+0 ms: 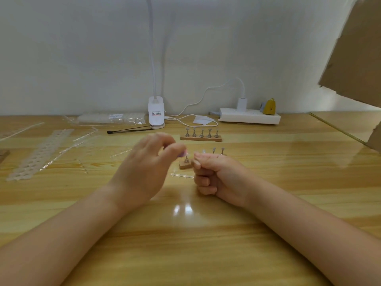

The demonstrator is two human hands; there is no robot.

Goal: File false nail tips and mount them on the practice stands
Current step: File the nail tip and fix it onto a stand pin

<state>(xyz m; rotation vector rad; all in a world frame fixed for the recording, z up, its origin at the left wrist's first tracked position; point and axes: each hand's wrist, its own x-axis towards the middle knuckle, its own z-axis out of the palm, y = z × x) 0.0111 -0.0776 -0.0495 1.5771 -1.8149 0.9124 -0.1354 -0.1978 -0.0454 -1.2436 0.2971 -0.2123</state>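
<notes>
Nail tip (184,153), small and blurred pinkish, sits pinched between the thumb and forefinger of the left hand (148,166), just above the leftmost metal holder (186,159) on the near practice stand (185,165). That holder lies directly below the fingers, so the left hand is the nearer. Beside it, the right hand (214,174) is curled in a fist on the stand; whether it holds anything I cannot tell. A second practice stand (201,138) sits further back.

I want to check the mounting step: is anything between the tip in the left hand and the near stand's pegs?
Nothing visible blocks it. The left hand pinches something small just above the near stand's end peg; the right hand covers the stand's middle.
</notes>
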